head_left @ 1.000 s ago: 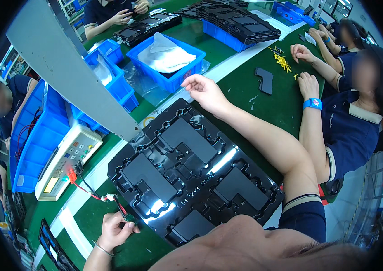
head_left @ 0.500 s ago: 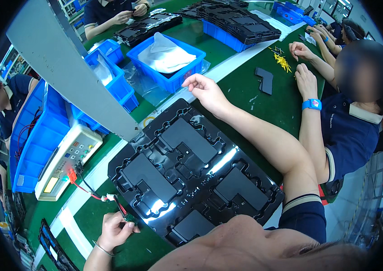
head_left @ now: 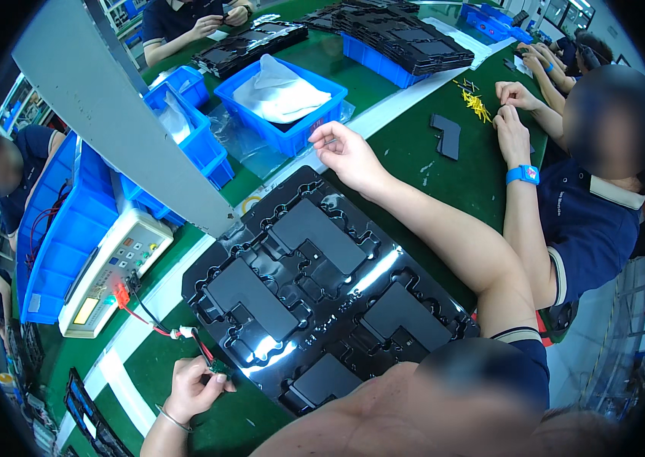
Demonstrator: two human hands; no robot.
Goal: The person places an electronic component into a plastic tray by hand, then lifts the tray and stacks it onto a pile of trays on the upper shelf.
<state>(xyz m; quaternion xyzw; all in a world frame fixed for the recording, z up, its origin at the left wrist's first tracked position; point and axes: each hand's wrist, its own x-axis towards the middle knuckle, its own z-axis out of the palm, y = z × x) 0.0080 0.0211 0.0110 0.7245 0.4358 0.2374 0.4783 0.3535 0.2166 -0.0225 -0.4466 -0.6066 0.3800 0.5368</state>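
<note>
- Black moulded tray [head_left: 208, 266], one, reference item; lies flat in front of the person, near edge partly hidden by the body.
- L-shaped pieces [head_left: 319, 232], dark, four visible in the tray, each seated in its recess; seating appears complete for these. Recesses behind the body: cannot be told.
- Loose L-shaped piece [head_left: 446, 137], one, unseated; beyond the tray's far right side.
- Small green part [head_left: 220, 369], one; just beside the tray's left edge, apart from the seated pieces. Hook-up judged done, with the red and black leads [head_left: 161, 329] running from it to the instrument; contact with a piece, none seen.
- Cream test instrument [head_left: 113, 274], one, screen lit; left of the tray.
- Left hand [head_left: 191, 390]: low, left of the tray, wrist toward the lower edge; thumb and fingers pinched narrow on the green part.
- Right hand [head_left: 347, 158]: at the tray's far corner, near a blue bin [head_left: 292, 141], forearm reaching along the tray's right side; fingers loosely bent, nothing visible between them.
</note>
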